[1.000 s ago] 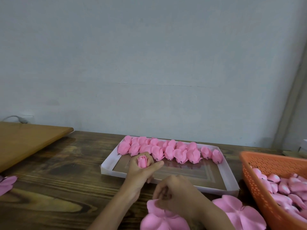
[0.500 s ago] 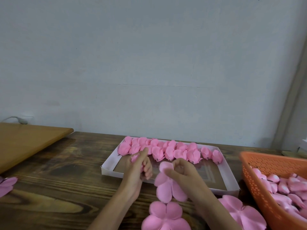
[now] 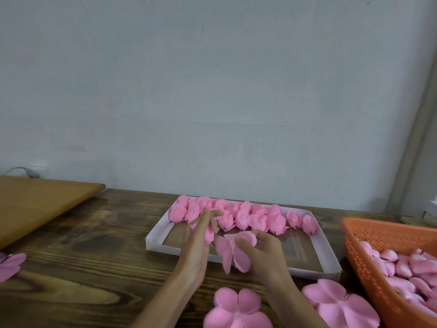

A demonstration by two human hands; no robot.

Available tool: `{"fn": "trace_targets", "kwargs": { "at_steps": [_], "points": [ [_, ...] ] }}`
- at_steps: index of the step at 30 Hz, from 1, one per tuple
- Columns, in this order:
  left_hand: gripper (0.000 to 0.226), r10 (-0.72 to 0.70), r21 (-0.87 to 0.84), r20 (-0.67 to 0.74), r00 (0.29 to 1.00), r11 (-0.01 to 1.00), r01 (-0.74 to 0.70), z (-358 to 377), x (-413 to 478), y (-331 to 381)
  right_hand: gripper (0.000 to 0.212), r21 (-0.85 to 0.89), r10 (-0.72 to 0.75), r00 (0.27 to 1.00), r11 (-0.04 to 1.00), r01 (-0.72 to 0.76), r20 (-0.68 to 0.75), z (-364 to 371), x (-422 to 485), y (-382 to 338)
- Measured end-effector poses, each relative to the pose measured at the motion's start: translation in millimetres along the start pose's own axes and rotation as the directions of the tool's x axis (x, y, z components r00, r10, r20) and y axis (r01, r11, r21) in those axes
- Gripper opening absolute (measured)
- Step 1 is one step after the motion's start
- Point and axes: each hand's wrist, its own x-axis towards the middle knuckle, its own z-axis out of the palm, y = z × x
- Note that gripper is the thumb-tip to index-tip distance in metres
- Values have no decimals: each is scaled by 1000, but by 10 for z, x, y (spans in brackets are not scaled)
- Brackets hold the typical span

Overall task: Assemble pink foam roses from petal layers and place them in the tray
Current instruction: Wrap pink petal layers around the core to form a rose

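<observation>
Two spare petal sheets (image 3: 237, 311) lie nearest, ready to grab | right hand (image 3: 262, 252) pinches petal layer (image 3: 236, 254) for wrapping | left hand (image 3: 201, 240) grips bud (image 3: 209, 234) above tray (image 3: 160, 245) | finished roses (image 3: 248, 216) packed along far edge, leaving room.

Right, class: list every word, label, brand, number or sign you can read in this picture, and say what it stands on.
None: no readable text appears anywhere in the head view.
The white tray, orange basket, roses, petal layers, table and wall show no writing, labels or numbers.
</observation>
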Motion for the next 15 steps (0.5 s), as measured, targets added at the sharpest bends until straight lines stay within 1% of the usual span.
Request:
{"fn": "trace_targets", "kwargs": {
  "at_steps": [4,7,10,15],
  "points": [
    [61,-38,2,-32,999,999,38,57,-82,56,7,60,-32,998,998,29,48,110,10,74],
    [55,-38,-10,-40,999,999,37,48,-75,64,17,91,-74,992,994,64,101,162,4,112],
    [45,-25,22,-41,999,999,26,36,-51,60,12,99,-107,986,991,94,126,173,23,150],
    [48,-18,54,-51,999,998,20,-18,-37,-12,13,151,-121,984,983,101,132,174,46,189]
  ]
}}
